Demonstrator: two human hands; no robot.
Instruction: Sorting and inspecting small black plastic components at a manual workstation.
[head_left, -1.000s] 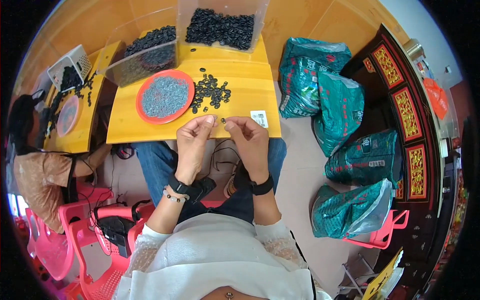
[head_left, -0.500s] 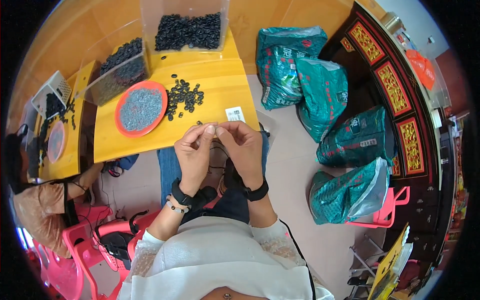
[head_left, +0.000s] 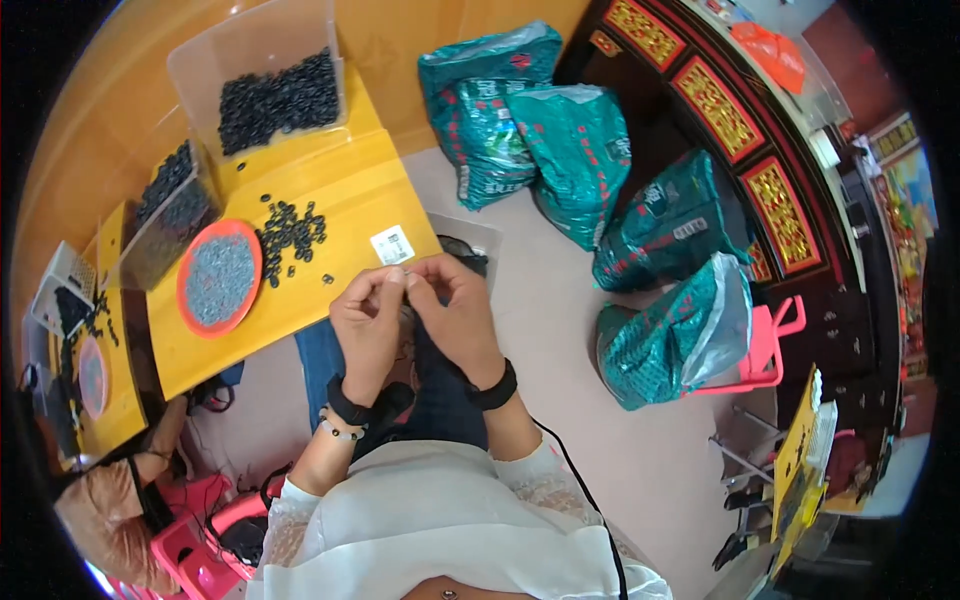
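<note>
The left hand [head_left: 368,325] and right hand [head_left: 458,312] are pinching narrowly together; what they are holding, I cannot tell. A slackening pinch could be dropping anything small onto the floor [head_left: 555,345]. Beyond, black pieces [head_left: 280,240] are lying beside the red plate [head_left: 207,332].

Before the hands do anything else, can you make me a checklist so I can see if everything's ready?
1. Left hand and right hand together: ok, fingertips meet near the edge of the yellow table.
2. Something small between the fingertips: cannot tell, the fingers hide it.
3. Grey bits on the red plate: ok, heaped inside its rim.
4. Black oval pieces all in one pile: not ok, a few lie apart on the table.
5. White card off the plate: ok, it lies apart from it.
</note>
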